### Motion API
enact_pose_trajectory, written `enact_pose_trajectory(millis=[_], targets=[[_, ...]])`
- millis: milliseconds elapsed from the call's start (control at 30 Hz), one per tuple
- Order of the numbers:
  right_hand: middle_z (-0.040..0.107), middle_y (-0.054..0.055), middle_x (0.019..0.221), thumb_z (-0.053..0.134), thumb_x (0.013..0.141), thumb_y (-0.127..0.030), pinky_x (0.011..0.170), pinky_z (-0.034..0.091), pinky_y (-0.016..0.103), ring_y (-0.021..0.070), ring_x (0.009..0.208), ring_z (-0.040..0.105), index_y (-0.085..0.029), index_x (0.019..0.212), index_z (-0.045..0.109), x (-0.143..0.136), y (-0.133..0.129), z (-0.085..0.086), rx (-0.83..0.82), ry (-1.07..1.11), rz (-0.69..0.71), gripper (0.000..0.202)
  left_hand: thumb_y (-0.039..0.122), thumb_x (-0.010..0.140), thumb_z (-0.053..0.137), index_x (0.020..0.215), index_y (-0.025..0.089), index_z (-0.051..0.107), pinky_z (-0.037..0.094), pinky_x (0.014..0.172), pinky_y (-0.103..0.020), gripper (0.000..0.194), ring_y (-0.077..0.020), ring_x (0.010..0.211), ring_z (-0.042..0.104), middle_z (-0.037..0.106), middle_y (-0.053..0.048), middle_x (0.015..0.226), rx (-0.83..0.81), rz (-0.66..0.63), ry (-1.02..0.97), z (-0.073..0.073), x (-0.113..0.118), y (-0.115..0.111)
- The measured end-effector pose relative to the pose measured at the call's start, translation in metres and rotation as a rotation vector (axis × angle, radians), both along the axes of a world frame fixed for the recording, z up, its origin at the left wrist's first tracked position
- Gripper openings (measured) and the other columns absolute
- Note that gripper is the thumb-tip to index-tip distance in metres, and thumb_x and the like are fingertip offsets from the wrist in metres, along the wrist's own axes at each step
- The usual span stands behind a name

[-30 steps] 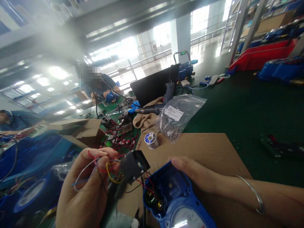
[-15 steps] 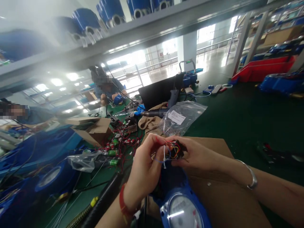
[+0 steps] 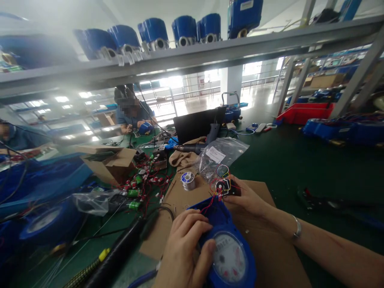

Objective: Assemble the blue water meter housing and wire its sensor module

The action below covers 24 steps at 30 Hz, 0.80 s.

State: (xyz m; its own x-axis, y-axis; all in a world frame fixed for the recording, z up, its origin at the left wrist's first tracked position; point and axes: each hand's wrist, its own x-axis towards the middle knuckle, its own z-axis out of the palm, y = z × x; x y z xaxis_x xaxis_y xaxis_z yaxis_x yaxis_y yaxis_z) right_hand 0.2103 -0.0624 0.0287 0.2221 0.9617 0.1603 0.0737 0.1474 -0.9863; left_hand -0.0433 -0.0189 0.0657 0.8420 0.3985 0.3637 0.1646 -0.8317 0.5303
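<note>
On the tan cardboard sheet point(image 3: 265, 258), steadying the blue meter housing with a round, clear-covered dial point(image 3: 229, 256) under the left hand point(image 3: 187, 244): fingers near together across the upper left edge, thumb spread apart beside the dial, perhaps against sliding; cannot tell whether gripping or merely resting. Just beyond the housing's far end, pinching the small black boxy module point(image 3: 225, 187) between thumb and fingers of the right hand point(image 3: 247, 198), hindmost fingertips hidden; held close, presumably, to spare the thin red wires point(image 3: 207, 208) from strain. Hemmed in ahead by the silver solder spool point(image 3: 188, 184) and crumpled clear plastic bag point(image 3: 225, 152), crowded leftward by red-wired green cylinders point(image 3: 134, 193). Wider room rightward, past the cardboard's edge, over the dark green tabletop point(image 3: 270, 160), up to the dark, blurred tool point(image 3: 324, 203).
</note>
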Motion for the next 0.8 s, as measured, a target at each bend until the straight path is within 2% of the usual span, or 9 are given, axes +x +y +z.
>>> enact_pose_trajectory(millis=[100, 233, 333, 433, 500, 600, 667, 733, 800], targets=[[0.06, 0.003, 0.098, 0.078, 0.072, -0.045, 0.087, 0.045, 0.034, 0.0212, 0.095, 0.056, -0.019, 0.099, 0.052, 0.012, 0.001, -0.005, 0.013, 0.005, -0.109, 0.046, 0.025, 0.093, 0.048, 0.099, 0.021, 0.06, 0.046, 0.099, -0.043, 0.014, -0.0248, 0.11, 0.056, 0.065, -0.008, 0.105, 0.0, 0.01, -0.054, -0.004, -0.003, 0.001], [0.059, 0.009, 0.114, 0.065, 0.082, -0.052, 0.089, 0.048, 0.035, 0.0233, 0.104, 0.059, -0.02, 0.11, 0.049, 0.045, -0.006, -0.012, -0.025, -0.025, -0.259, 0.045, 0.025, 0.092, 0.047, 0.093, 0.022, 0.061, 0.047, 0.096, -0.04, 0.015, -0.0245, 0.108, 0.056, 0.066, -0.008, 0.103, -0.058, 0.087, -0.202, -0.021, -0.012, 0.0], [0.061, 0.008, 0.11, 0.069, 0.078, -0.051, 0.089, 0.047, 0.038, 0.025, 0.101, 0.06, -0.019, 0.11, 0.05, 0.058, -0.015, -0.016, -0.103, -0.171, -0.332, 0.05, 0.026, 0.093, 0.048, 0.095, 0.024, 0.063, 0.046, 0.096, -0.038, 0.016, -0.0246, 0.112, 0.055, 0.066, -0.007, 0.106, -0.075, 0.124, -0.273, -0.032, -0.016, 0.0], [0.064, 0.006, 0.099, 0.075, 0.07, -0.045, 0.089, 0.046, 0.041, 0.0259, 0.094, 0.061, -0.018, 0.106, 0.054, 0.054, -0.018, -0.017, -0.2, -0.383, -0.346, 0.049, 0.025, 0.092, 0.05, 0.1, 0.027, 0.063, 0.042, 0.103, -0.039, 0.015, -0.0228, 0.112, 0.055, 0.065, -0.005, 0.11, -0.078, 0.156, -0.31, -0.036, -0.018, -0.002], [0.066, 0.008, 0.098, 0.076, 0.067, -0.04, 0.092, 0.044, 0.044, 0.0286, 0.096, 0.061, -0.017, 0.103, 0.057, 0.049, -0.016, -0.016, -0.261, -0.518, -0.328, 0.047, 0.023, 0.092, 0.052, 0.104, 0.03, 0.061, 0.037, 0.109, -0.039, 0.017, -0.0203, 0.113, 0.056, 0.064, -0.001, 0.113, -0.065, 0.184, -0.322, -0.035, -0.02, -0.003], [0.061, 0.016, 0.12, 0.078, 0.061, -0.043, 0.107, 0.033, 0.052, 0.0373, 0.12, 0.051, -0.015, 0.109, 0.062, 0.05, -0.019, -0.012, -0.333, -0.676, -0.333, 0.058, 0.022, 0.092, 0.053, 0.11, 0.034, 0.057, 0.037, 0.11, -0.034, 0.022, -0.0176, 0.119, 0.053, 0.06, 0.002, 0.122, -0.038, 0.252, -0.319, -0.028, -0.028, 0.002], [0.054, 0.02, 0.134, 0.079, 0.058, -0.047, 0.112, 0.027, 0.054, 0.0411, 0.13, 0.042, -0.012, 0.118, 0.062, 0.055, -0.033, -0.009, -0.395, -0.736, -0.33, 0.071, 0.025, 0.092, 0.054, 0.114, 0.034, 0.055, 0.041, 0.107, -0.034, 0.024, -0.0185, 0.122, 0.052, 0.058, 0.001, 0.127, -0.041, 0.319, -0.279, -0.021, -0.036, 0.01], [0.054, 0.023, 0.136, 0.077, 0.061, -0.051, 0.11, 0.03, 0.057, 0.0441, 0.128, 0.045, -0.01, 0.122, 0.063, 0.061, -0.058, -0.004, -0.473, -0.772, -0.313, 0.075, 0.031, 0.093, 0.054, 0.116, 0.033, 0.054, 0.044, 0.104, -0.037, 0.023, -0.021, 0.123, 0.053, 0.057, -0.001, 0.129, -0.083, 0.354, -0.172, -0.013, -0.043, 0.02], [0.061, 0.024, 0.127, 0.075, 0.065, -0.053, 0.101, 0.039, 0.061, 0.0468, 0.117, 0.055, -0.01, 0.116, 0.069, 0.061, -0.085, 0.004, -0.547, -0.796, -0.298, 0.066, 0.034, 0.093, 0.052, 0.115, 0.03, 0.056, 0.045, 0.104, -0.041, 0.023, -0.0232, 0.124, 0.052, 0.056, -0.004, 0.131, -0.162, 0.325, -0.027, -0.003, -0.046, 0.03]])
